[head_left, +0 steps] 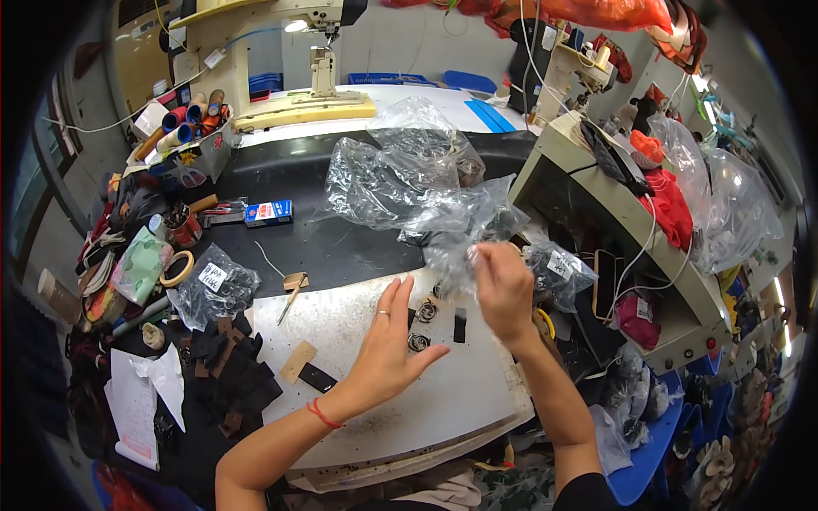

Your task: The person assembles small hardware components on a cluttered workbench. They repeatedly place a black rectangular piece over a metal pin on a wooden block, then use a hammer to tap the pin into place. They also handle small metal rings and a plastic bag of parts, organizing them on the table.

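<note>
My right hand (pixel 504 289) is closed on the gathered end of a transparent plastic bag (pixel 452 262), which looks slightly blurred there. Over the pale work board (pixel 400 439) my left hand (pixel 382 351) is open, fingers stretched and thumb apart, holding nothing. Beside its thumb are small dark metal rings (pixel 419 341), with more rings (pixel 428 312) just beyond. A short black strip (pixel 460 325) lies between my hands. Left of my left hand, another black strip (pixel 318 377) touches a tan piece (pixel 298 361). Farther off, crumpled transparent bags (pixel 388 183) lie on the black tabletop (pixel 281 166).
A wooden-handled tool (pixel 292 296) lies at the board's far edge. Dark cut pieces (pixel 230 366) and a notepad (pixel 132 409) are at left. A blue box (pixel 268 213) stands farther back. At right is a beige machine (pixel 626 255); a sewing machine (pixel 319 72) stands behind.
</note>
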The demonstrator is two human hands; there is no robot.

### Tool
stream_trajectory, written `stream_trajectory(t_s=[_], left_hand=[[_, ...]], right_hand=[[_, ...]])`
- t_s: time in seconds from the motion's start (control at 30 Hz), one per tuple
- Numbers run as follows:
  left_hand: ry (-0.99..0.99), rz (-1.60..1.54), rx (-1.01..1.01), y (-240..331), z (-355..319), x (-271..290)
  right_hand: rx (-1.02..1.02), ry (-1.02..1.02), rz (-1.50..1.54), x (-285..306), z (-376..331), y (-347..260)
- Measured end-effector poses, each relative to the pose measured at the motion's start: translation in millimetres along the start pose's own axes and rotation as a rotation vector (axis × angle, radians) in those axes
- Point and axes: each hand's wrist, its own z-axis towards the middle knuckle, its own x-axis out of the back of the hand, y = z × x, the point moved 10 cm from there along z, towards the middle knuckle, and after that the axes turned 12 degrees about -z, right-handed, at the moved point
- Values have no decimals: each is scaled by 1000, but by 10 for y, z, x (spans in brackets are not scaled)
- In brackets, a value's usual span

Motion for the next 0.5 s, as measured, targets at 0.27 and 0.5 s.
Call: stream_trajectory(t_s=[0.27,0.5], left_hand=[[-27,-33,46,-374,-80,-47],[-96,118,-29,-367,-204,-9]], right_hand=[[86,-421,355,-471,-696,-641],[-283,-667,-38,-1212,0,754]])
